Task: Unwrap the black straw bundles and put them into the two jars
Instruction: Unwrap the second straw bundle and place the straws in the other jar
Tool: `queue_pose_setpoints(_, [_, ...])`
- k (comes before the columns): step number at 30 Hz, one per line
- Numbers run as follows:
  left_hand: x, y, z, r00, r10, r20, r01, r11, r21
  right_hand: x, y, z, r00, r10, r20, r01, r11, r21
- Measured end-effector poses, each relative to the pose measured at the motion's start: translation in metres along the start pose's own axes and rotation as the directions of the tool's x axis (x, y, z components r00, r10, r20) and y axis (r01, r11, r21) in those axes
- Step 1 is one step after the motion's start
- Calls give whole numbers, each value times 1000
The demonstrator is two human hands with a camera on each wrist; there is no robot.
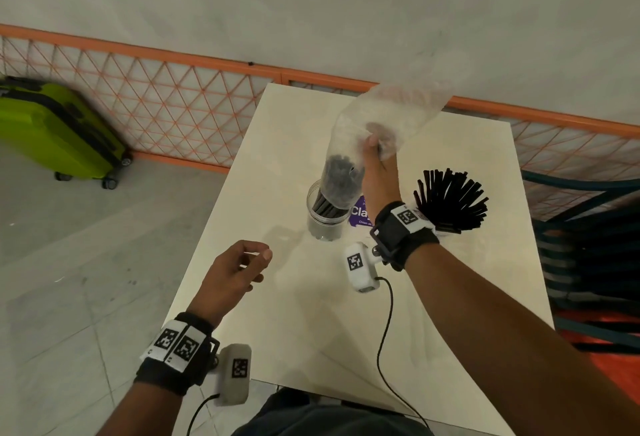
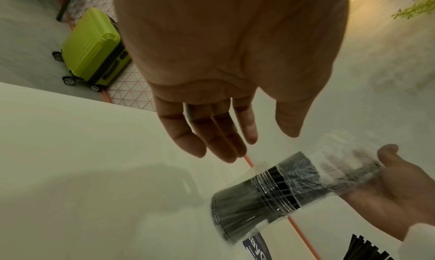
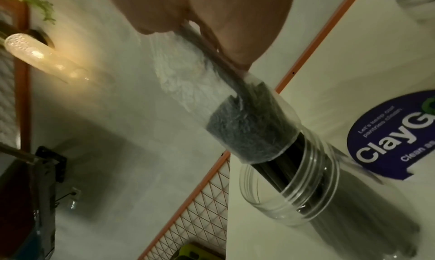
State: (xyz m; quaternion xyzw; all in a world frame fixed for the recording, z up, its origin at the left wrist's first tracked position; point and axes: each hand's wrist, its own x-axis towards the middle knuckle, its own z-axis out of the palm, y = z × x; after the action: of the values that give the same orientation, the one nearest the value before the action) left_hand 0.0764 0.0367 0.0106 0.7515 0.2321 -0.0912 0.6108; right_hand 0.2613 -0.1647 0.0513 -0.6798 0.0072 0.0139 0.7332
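From the head view I count two clear plastic jars on the cream rectangular table (image 1: 450, 297). The nearer-left clear jar (image 1: 325, 217) takes the lower ends of a black straw bundle (image 1: 341, 179) that leans up out of it, its top half inside a clear crinkled plastic wrapper (image 1: 388, 113). My right hand (image 1: 377, 176) pinches that wrapper above the jar. Just right of this jar the second jar is hidden behind my right wrist, and only its fanned loose black straws (image 1: 450, 200) show. My left hand (image 1: 235, 269) hovers near the jar, on its near-left side, fingers loosely spread, holding nothing.

Only the right wrist view reads the round purple sticker (image 3: 388, 135) beside the jar: "ClayG", plus the jar's threaded rim. The left wrist view alone shows my open palm (image 2: 223, 59). One lime-green hard suitcase (image 1: 59, 130) stands on the floor, far left of the jar.
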Motion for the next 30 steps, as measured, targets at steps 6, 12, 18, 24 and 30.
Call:
queue_pose_setpoints(6, [-1,-5,-2,1000,13,0,-13,999,-29,-4,-25,-12,994,-99,51,101,995,-24])
queue_pose_setpoints(12, [-1,0,5,999,49,18,-49,998,-27,-16,-72,-28,970,-242,-36,243,970,1])
queue_pose_setpoints(18, [-3,8,20,989,144,33,-145,988,52,-76,-93,-84,946,-242,-214,253,967,23])
queue_pose_setpoints(24, [3,12,43,976,187,111,-204,965,164,-116,-37,-162,894,-1,-449,-25,998,-53])
queue_pose_setpoints(30, [12,7,55,980,159,122,-184,953,242,-157,52,-202,786,209,-581,-529,714,-459])
